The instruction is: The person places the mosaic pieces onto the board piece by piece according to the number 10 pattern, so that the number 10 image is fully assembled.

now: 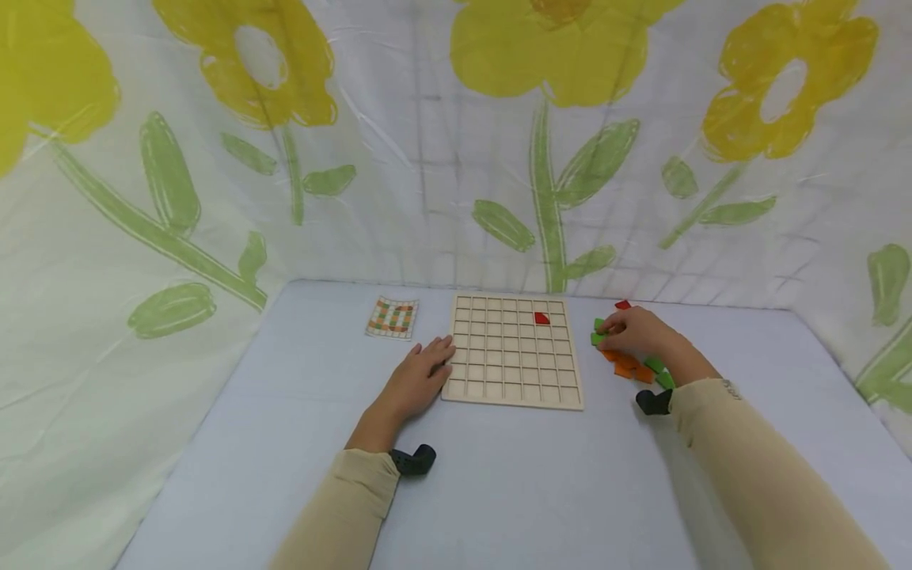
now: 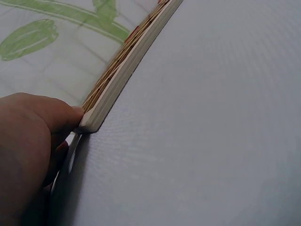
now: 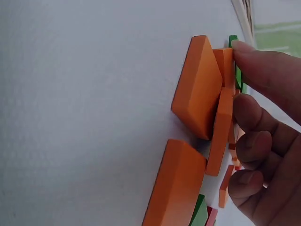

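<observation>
A square wooden grid board lies on the table, with one red tile in a cell near its upper right. My left hand rests along the board's left edge, fingers extended; a digit touches a corner of the board in the left wrist view. Right of the board, my right hand reaches into a loose group of tiles. Thumb and forefinger pinch a green tile, the forefinger partly hidden, while the other fingers curl above orange tiles.
A small pattern card with coloured squares lies left of the board. More green tiles and orange tiles lie beneath and beside the right hand, with a red tile beyond it. A flower-printed curtain stands behind the table.
</observation>
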Motion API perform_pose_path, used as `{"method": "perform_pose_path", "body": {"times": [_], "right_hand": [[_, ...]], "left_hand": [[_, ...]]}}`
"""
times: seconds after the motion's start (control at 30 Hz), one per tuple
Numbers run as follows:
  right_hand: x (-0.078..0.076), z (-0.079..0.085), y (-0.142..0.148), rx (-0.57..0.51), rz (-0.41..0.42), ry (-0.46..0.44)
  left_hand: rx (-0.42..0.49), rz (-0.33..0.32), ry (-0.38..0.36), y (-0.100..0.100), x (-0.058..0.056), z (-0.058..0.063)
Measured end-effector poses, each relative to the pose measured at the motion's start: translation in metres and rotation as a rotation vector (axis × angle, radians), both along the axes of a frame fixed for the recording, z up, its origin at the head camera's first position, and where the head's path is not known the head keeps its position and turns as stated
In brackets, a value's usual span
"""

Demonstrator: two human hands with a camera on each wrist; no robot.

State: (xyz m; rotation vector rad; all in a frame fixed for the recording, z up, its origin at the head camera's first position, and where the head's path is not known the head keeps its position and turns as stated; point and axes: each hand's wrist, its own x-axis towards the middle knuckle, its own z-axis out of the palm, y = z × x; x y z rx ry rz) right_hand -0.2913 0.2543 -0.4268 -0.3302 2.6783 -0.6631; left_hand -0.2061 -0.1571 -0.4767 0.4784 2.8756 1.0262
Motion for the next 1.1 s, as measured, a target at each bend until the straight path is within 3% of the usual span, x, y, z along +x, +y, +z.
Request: {"method": "perform_pose_path", "body": {"times": [0.23, 0.6, 0.87, 1.1], "right_hand": [[-0.003, 0.004, -0.007, 0.021, -0.001, -0.004], [-0.005, 0.006, -0.034, 0.193, -0.041, 0.022], [0.002, 0.002, -0.041, 0.205, 0.023, 0.071], [0.003, 0.007, -0.065, 0.075, 0.070, 0.105]], "left_hand": [[-0.008, 0.004, 0.001, -0.002, -0.001, -0.001], [-0.004, 0.011, -0.001, -0.003, -0.002, 0.000], [0.004, 0.013, -0.008, -0.001, -0.001, -0.001], [0.004, 0.013, -0.012, 0.001, 0.001, 0.001]]}}
